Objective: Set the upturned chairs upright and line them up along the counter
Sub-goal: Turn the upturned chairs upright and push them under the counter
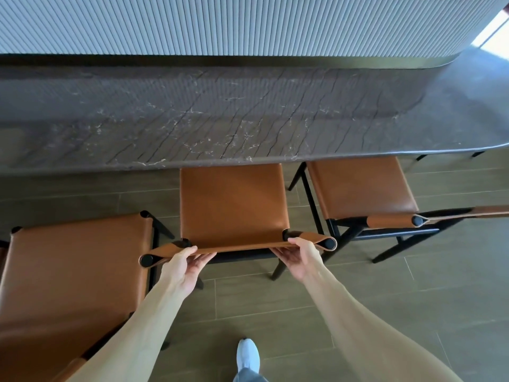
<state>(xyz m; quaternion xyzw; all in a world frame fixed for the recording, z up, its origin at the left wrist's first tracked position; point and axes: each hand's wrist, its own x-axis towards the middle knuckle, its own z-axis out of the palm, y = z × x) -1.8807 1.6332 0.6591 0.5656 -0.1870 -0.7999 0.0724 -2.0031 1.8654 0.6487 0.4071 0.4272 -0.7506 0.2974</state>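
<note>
Three tan leather chairs with black frames stand upright on the floor by the dark marble counter. The middle chair has its seat front tucked under the counter edge. My left hand and my right hand both grip the leather strap backrest of this chair, one near each end. The right chair is also pushed under the counter. The left chair stands further back from the counter, close to me, partly hidden by my left forearm.
A ribbed pale wall panel rises behind the counter. The floor is grey-brown wood-look tile. My foot in a white shoe stands behind the middle chair. Bright light falls at the far right corner.
</note>
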